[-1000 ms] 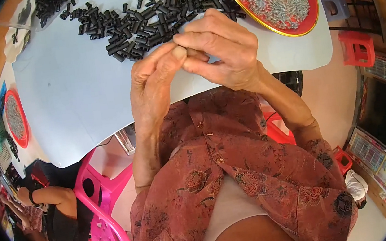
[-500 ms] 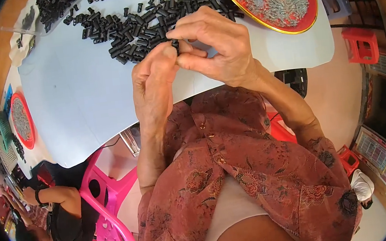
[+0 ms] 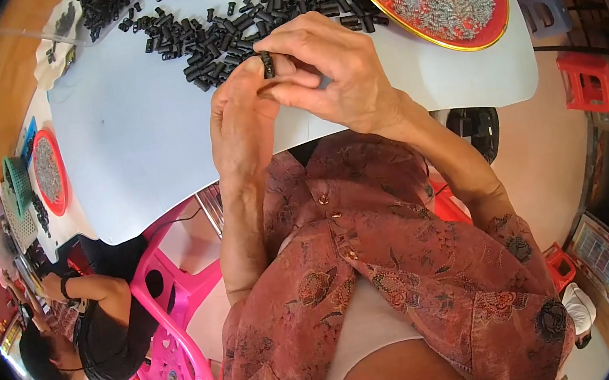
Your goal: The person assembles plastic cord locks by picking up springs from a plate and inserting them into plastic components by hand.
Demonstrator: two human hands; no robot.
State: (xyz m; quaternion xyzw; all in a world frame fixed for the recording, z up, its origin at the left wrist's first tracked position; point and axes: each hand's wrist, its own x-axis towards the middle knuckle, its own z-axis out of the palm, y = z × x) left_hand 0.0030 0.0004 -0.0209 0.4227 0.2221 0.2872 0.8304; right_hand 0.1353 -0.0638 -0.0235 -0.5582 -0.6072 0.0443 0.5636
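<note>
Between the fingertips of both hands, over the near edge of the pile, is a small black cylindrical plastic part (image 3: pixel 268 64). My left hand (image 3: pixel 242 114) pinches it from the left with thumb and fingers. From the right, my right hand (image 3: pixel 335 66) closes its thumb and fingers around the same part, with some of its fingers curled. Just beyond my hands lies a loose pile of similar black plastic parts (image 3: pixel 216 39). A round red tray with a gold rim (image 3: pixel 413 26) stands to the right, holding many small silvery metal pieces that look like springs (image 3: pixel 460 3).
The pale table (image 3: pixel 135 149) curves around in front of me. A clear container of black parts (image 3: pixel 100 14) stands far left. Another red tray (image 3: pixel 56 173) and a green basket (image 3: pixel 17 185) are left. A person in black (image 3: pixel 110 332) sits near a pink chair (image 3: pixel 180 354). Red stools (image 3: pixel 585 81) stand right.
My hands have shifted slightly left, still joined at the small black part, which now shows more of its side. The whole view has turned slightly.
</note>
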